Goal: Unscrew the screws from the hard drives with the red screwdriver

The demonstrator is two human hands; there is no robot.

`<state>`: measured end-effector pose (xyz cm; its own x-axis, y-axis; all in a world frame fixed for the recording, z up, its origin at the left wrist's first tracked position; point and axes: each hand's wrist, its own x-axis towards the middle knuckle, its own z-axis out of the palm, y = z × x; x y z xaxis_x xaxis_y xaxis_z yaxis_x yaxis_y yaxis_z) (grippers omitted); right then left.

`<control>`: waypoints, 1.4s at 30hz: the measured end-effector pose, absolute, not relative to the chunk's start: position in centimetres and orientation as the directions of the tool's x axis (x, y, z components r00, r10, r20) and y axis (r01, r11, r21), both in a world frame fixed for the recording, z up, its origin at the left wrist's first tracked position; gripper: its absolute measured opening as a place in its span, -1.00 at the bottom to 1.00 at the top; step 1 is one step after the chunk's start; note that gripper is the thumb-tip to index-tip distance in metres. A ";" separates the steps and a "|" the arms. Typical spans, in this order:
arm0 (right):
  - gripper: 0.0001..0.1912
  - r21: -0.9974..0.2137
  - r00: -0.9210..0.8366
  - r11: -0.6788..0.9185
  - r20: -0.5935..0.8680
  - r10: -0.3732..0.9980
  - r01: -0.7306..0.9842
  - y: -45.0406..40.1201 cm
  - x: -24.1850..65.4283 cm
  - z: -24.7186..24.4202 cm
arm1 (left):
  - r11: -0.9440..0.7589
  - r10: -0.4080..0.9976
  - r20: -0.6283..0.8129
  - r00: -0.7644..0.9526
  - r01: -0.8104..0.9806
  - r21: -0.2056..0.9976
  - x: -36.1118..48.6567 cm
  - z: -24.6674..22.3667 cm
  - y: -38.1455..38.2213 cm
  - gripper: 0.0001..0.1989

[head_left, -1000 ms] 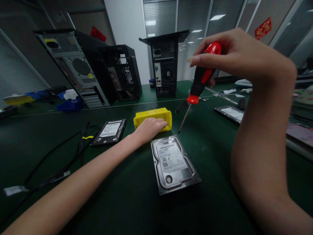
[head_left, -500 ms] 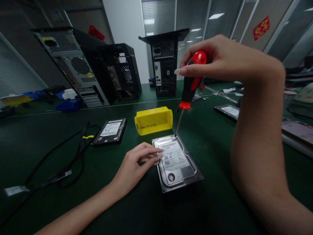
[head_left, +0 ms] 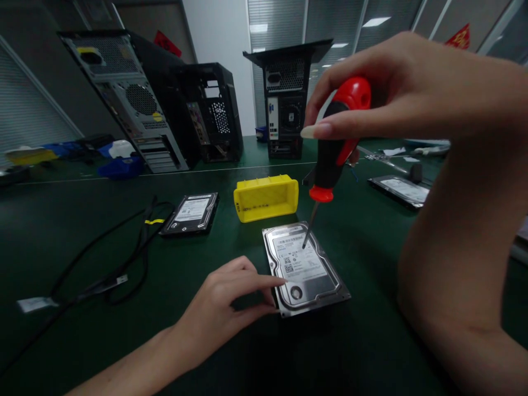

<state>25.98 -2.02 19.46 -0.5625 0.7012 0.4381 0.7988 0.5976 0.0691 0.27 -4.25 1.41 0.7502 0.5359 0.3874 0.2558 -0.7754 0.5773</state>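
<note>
A silver hard drive (head_left: 317, 283) lies label up on the green table in front of me. My left hand (head_left: 235, 297) grips its near left edge, index finger on the top and thumb by the corner. In my right hand (head_left: 371, 104) is a red and black screwdriver (head_left: 330, 157), held by the handle with thumb and fingers. Its shaft slants down, and the tip is over the drive's label; whether it touches I cannot tell. Just behind the drive, a yellow plastic bin (head_left: 268, 199) rests on its side, opening toward me.
A second hard drive (head_left: 192, 214) and a black cable (head_left: 142, 247) lie to the left. Another drive (head_left: 402, 190) is at the right, partly behind my arm. Computer cases (head_left: 136, 99), (head_left: 218, 115) and a black tower (head_left: 286, 104) stand at the back, near a blue bin (head_left: 121, 168).
The screwdriver tip has moved from the drive's far right corner onto the label area, toward me. My left hand has slid along the edge to the near left corner. The view has shifted slightly.
</note>
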 end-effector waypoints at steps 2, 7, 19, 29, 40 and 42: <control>-0.42 0.098 -0.575 0.599 0.435 0.693 0.795 -2.1 25.7 19.4 | -0.758 0.551 0.378 0.744 0.258 0.599 0.3 1.2 -4.4 -0.66; -0.42 0.143 -0.597 0.601 0.426 0.680 0.787 -2.2 25.4 19.3 | -0.741 0.564 0.354 0.746 0.268 0.616 0.3 0.8 -4.5 -0.64; -0.42 0.128 -0.579 0.583 0.404 0.708 0.803 -1.9 25.2 19.0 | -0.703 0.472 -0.013 0.882 0.385 0.598 -1.4 4.1 -1.8 -0.88; -0.41 0.109 -0.574 0.582 0.385 0.723 0.806 -2.4 24.8 19.1 | -0.764 0.402 -0.092 0.911 0.389 0.515 -1.8 3.0 -1.0 -0.90; -0.41 0.100 -0.560 0.570 0.382 0.735 0.816 -2.3 24.7 18.9 | -0.764 0.379 -0.106 0.919 0.375 0.524 -1.6 3.2 -1.1 -0.91; -0.39 0.121 -0.564 0.566 0.384 0.731 0.816 -2.3 24.8 19.0 | -0.769 0.357 -0.109 0.928 0.358 0.530 -1.6 3.2 -1.2 -0.90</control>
